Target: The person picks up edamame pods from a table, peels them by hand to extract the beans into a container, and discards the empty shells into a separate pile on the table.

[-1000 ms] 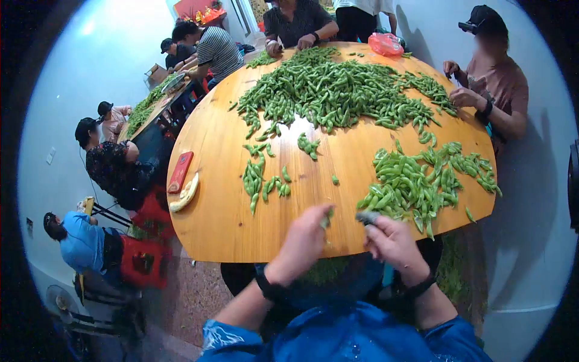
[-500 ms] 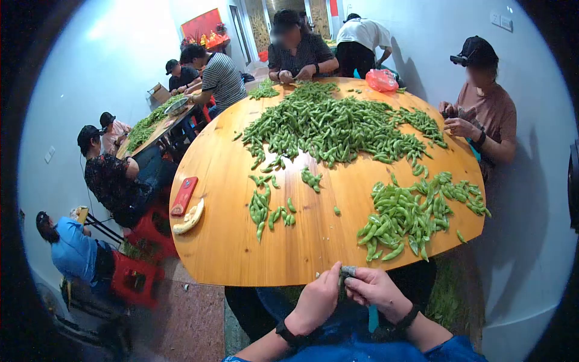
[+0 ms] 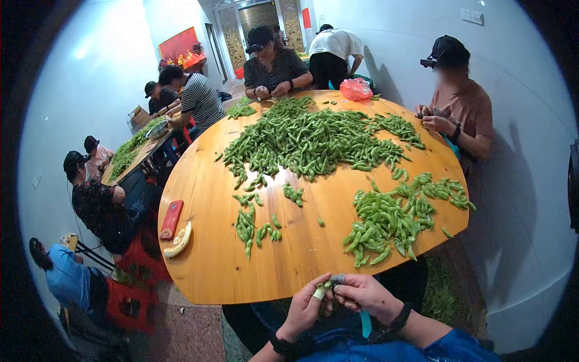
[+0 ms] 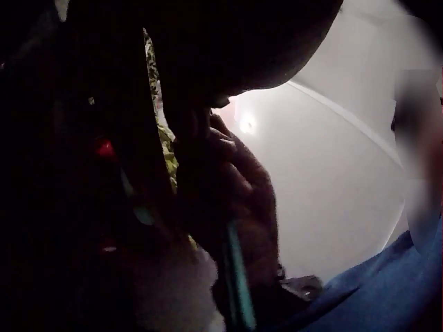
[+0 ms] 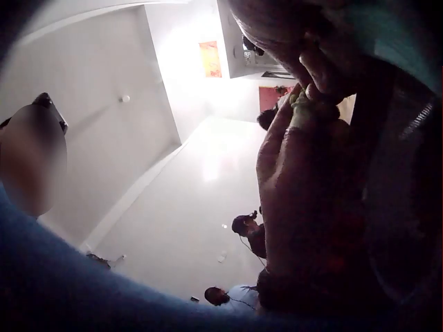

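Just past the table's near edge, my two hands meet at the fingertips. The left hand pinches a green edamame pod, and pale wrapping circles one of its digits. My right hand grips the same spot with curled fingers, with a grey covering at a fingertip. From below the right palm hangs a teal strip, also seen as a teal band in the dark left wrist view. In the right wrist view the pod shows between the fingertips.
A large heap of edamame covers the far middle of the wooden table. A lighter pile of pods lies at the right, with small clusters in front. A red phone and a peeled banana lie left. People sit around.
My hands were apart over the table's near edge one second ago; they have come together and drawn back toward my body. The view has tilted up, showing more of the room.
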The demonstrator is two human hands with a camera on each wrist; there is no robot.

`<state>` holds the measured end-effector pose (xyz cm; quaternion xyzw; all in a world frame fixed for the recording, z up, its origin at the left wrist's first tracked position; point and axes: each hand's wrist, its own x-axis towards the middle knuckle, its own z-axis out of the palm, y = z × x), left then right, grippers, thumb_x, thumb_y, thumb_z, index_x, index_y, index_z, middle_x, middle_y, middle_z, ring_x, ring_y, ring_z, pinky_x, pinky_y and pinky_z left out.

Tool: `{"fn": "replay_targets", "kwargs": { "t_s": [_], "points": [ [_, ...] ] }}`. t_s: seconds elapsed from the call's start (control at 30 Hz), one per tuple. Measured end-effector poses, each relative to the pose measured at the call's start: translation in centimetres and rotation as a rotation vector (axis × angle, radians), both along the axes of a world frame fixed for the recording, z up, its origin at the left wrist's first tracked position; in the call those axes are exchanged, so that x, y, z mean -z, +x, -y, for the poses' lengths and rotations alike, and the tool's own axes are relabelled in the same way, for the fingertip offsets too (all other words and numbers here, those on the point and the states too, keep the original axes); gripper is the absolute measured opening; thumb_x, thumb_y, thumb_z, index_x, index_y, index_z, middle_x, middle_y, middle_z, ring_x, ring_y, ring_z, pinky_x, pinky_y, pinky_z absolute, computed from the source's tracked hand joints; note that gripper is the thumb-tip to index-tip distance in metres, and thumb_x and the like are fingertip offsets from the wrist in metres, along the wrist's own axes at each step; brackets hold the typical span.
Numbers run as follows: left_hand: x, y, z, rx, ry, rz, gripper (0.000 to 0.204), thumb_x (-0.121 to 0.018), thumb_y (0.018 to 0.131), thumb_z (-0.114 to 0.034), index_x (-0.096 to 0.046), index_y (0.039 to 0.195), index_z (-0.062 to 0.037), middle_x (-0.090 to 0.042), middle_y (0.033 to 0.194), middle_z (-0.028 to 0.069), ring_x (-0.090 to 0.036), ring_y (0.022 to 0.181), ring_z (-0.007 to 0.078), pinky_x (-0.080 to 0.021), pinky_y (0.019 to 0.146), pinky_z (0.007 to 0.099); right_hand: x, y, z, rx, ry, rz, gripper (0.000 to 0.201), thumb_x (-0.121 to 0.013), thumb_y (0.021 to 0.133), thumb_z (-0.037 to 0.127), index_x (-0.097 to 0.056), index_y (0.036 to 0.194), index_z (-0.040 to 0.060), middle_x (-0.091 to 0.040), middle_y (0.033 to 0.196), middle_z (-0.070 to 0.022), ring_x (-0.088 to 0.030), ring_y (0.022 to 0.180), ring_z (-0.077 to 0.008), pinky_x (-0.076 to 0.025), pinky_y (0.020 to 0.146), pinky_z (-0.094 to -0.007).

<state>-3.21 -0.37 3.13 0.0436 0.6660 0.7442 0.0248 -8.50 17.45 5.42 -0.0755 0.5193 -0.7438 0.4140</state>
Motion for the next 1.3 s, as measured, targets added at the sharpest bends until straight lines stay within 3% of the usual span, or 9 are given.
{"fn": "replay_targets", "kwargs": {
  "t_s": [0.07, 0.27, 0.33, 0.47, 0.63, 0.73, 0.87, 0.97, 1.3],
  "points": [
    [0.0, 0.1, -0.8, -0.032, 0.179, 0.085, 0.032, -0.047, 0.097, -0.007, -0.049, 0.128, -0.0035, -0.057, 0.082, -0.0009, -0.051, 0.065, 0.0055, -0.046, 0.058, 0.0214, 0.2, 0.1, 0.2, 0.037, 0.087, -0.088, 0.021, -0.054, 0.093, 0.015, -0.062, 0.11, 0.0038, -0.058, 0.074, 0.0043, -0.05, 0.059, -0.0014, -0.04, 0.051, -0.0171],
    [2.0, 0.3, -1.3, -0.298, -0.281, -0.162, 0.029, -0.039, 0.093, -0.004, -0.052, 0.119, -0.0015, -0.057, 0.079, 0.0029, -0.051, 0.065, 0.0076, -0.045, 0.06, 0.0227, -0.1, 1.4, 1.5, 0.162, 0.305, -0.665, 0.017, -0.055, 0.092, 0.013, -0.066, 0.1, 0.0016, -0.058, 0.071, 0.0047, -0.05, 0.061, -0.0016, -0.041, 0.053, -0.0189],
    [1.1, 0.6, -1.2, -0.26, -0.118, -0.038, 0.032, -0.036, 0.09, -0.001, -0.052, 0.117, -0.0005, -0.059, 0.08, 0.0054, -0.052, 0.064, 0.0087, -0.045, 0.06, 0.0228, 0.1, 1.4, 1.7, 0.157, 0.274, -0.605, 0.025, -0.055, 0.089, 0.009, -0.063, 0.112, 0.0011, -0.067, 0.081, -0.003, -0.058, 0.074, -0.0051, -0.049, 0.066, -0.0243],
    [-0.5, 1.7, -1.2, -0.182, -0.083, 0.049, 0.037, -0.038, 0.09, 0.003, -0.048, 0.125, -0.0034, -0.055, 0.089, 0.0036, -0.051, 0.068, 0.0057, -0.044, 0.056, 0.0193, -0.2, 0.2, 1.1, 0.266, 0.311, -0.542, 0.027, -0.055, 0.089, 0.006, -0.063, 0.114, 0.002, -0.065, 0.087, -0.0006, -0.056, 0.071, -0.0041, -0.047, 0.063, -0.0212],
    [0.0, 2.4, 1.2, -0.022, -0.713, -0.324, 0.028, -0.055, 0.083, 0.0, -0.06, 0.11, -0.0033, -0.059, 0.111, 0.0155, -0.062, 0.092, 0.0334, -0.051, 0.082, 0.0357, -0.1, -4.4, -2.5, 0.565, 0.5, -0.719, 0.027, -0.053, 0.089, 0.006, -0.062, 0.113, 0.0, -0.051, 0.067, 0.0051, -0.046, 0.061, -0.0028, -0.039, 0.054, -0.0215],
    [-1.3, 2.1, 2.5, 0.055, -0.928, -0.228, 0.024, -0.059, 0.082, -0.005, -0.063, 0.106, -0.0046, -0.062, 0.105, 0.0157, -0.063, 0.09, 0.0332, -0.051, 0.079, 0.0367, 0.5, -6.9, -4.9, 0.594, 0.752, -0.952, 0.02, -0.054, 0.089, 0.008, -0.062, 0.105, -0.0009, -0.057, 0.065, -0.0057, -0.051, 0.057, -0.01, -0.042, 0.053, -0.0271],
    [-3.5, -2.2, 5.0, -0.36, -1.024, -0.281, 0.009, -0.062, 0.08, -0.009, -0.063, 0.085, -0.0013, -0.059, 0.073, 0.0156, -0.059, 0.068, 0.0311, -0.047, 0.061, 0.0395, 0.4, -7.0, -5.1, 0.591, 0.733, -0.99, 0.017, -0.055, 0.089, 0.008, -0.062, 0.101, -0.0012, -0.058, 0.066, -0.0104, -0.052, 0.056, -0.0135, -0.042, 0.053, -0.0293],
    [-3.9, -7.2, 8.0, -0.553, -1.205, -0.295, 0.01, -0.057, 0.083, -0.009, -0.06, 0.087, -0.0002, -0.058, 0.085, 0.02, -0.059, 0.077, 0.0382, -0.048, 0.067, 0.0463, 0.5, -5.9, -4.2, 0.606, 0.692, -1.005, 0.015, -0.055, 0.088, 0.007, -0.061, 0.098, -0.0017, -0.056, 0.065, -0.011, -0.052, 0.056, -0.0144, -0.041, 0.053, -0.0302],
    [-1.1, -14.0, 12.2, -0.483, -1.472, -0.17, 0.016, -0.063, 0.08, -0.016, -0.063, 0.083, -0.0001, -0.06, 0.089, 0.0186, -0.06, 0.083, 0.0345, -0.049, 0.076, 0.0426, 0.0, -4.8, -3.6, 0.5, 0.597, -1.117, 0.018, -0.056, 0.086, 0.007, -0.061, 0.101, -0.0016, -0.06, 0.08, -0.0226, -0.061, 0.074, -0.0363, -0.047, 0.065, -0.0393]
  ]
}}
